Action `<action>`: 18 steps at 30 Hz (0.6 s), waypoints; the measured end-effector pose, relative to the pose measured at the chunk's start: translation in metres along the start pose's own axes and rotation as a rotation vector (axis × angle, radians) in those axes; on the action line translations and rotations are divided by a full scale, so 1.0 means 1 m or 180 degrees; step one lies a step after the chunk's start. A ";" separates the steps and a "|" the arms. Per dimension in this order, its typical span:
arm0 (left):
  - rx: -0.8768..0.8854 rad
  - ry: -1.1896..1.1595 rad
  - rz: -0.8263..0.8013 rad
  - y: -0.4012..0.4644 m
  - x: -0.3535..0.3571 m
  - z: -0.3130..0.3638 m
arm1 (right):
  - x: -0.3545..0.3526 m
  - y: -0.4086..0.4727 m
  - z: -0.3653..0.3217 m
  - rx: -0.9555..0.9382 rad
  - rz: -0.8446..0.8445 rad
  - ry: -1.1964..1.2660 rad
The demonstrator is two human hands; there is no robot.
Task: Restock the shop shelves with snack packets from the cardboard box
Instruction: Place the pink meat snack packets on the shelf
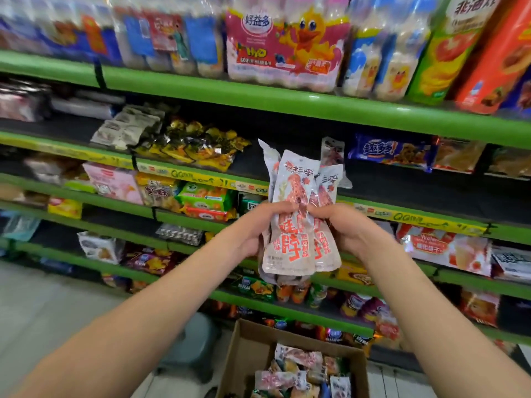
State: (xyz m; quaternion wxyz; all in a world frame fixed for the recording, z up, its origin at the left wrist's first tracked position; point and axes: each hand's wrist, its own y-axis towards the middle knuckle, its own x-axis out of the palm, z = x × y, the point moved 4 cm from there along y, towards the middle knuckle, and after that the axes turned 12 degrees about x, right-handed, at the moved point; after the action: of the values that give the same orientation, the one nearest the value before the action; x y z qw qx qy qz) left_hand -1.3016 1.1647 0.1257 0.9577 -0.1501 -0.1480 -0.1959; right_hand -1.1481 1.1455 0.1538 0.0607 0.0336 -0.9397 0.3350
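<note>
A bunch of pale snack packets (pixel 296 242) with red characters stands upright in front of the green shelves. My left hand (pixel 253 231) grips the bunch from the left. My right hand (pixel 342 228) holds it from the right, fingertips meeting at the middle of the packets. Below, at the bottom centre, the open cardboard box (pixel 247 349) holds several more packets (pixel 298 374). One matching packet (pixel 332 150) lies on the dark shelf (pixel 402 191) just behind the bunch.
Green-edged shelves (pixel 258 96) run across the view. The top shelf carries drink multipacks (pixel 281 47) and tall cans (pixel 494 53). Yellow packets (pixel 195 145) lie left of the bunch, a blue biscuit pack (pixel 390 152) to the right. A grey stool (pixel 195 346) stands on the floor.
</note>
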 end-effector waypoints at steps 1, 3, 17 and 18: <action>0.0017 -0.0007 0.0024 0.000 -0.007 0.005 | 0.006 0.006 -0.005 -0.0018 -0.0001 -0.0010; 0.0089 -0.0025 0.0043 0.006 -0.023 0.018 | 0.017 0.017 -0.016 -0.0026 -0.0055 0.0034; 0.0045 -0.0153 -0.0136 0.078 -0.104 0.076 | 0.079 0.085 -0.064 -0.0157 0.0140 0.0317; -0.0012 -0.0207 -0.0139 0.080 -0.106 0.075 | 0.079 0.087 -0.065 -0.0156 0.0130 0.0330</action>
State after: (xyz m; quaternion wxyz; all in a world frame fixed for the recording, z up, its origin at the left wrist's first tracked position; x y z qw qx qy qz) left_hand -1.3780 1.2954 0.1396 0.9476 -0.1549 -0.1818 -0.2121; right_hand -1.2299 1.2522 0.1599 0.1033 -0.0046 -0.9437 0.3143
